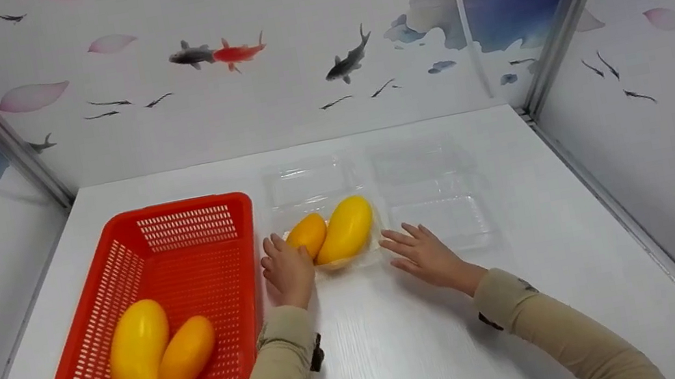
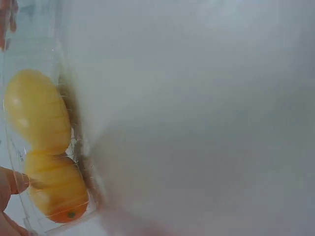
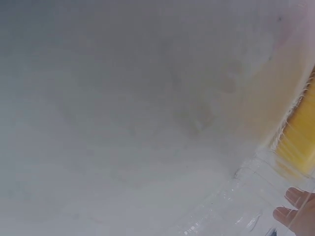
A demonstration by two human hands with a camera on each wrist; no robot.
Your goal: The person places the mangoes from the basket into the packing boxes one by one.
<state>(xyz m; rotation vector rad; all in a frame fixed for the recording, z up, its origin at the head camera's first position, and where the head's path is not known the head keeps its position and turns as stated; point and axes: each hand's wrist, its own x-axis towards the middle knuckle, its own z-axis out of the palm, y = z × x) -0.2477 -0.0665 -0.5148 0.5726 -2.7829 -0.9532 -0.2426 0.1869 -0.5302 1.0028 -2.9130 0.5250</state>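
Observation:
Two mangoes lie side by side in the near half of a clear plastic clamshell box (image 1: 308, 181) with its lid folded back: a smaller orange-yellow mango (image 1: 309, 233) at left, a larger yellow mango (image 1: 349, 223) at right. My left hand (image 1: 289, 271) is at the box's left side, fingers extended beside the smaller mango; a fingertip (image 2: 19, 182) shows near it in the left wrist view. At the box's right side is my right hand (image 1: 426, 258), fingers spread and holding nothing. In the right wrist view its fingers (image 3: 295, 196) appear by the clear plastic.
A red perforated basket (image 1: 247, 247) at the left holds a large yellow mango (image 1: 140, 349) and a smaller orange mango (image 1: 187, 355). A second clear box (image 1: 441, 223), also unfolded, lies right of the first. Printed panels (image 1: 267, 104) enclose the white table (image 1: 368, 364) at the back and sides.

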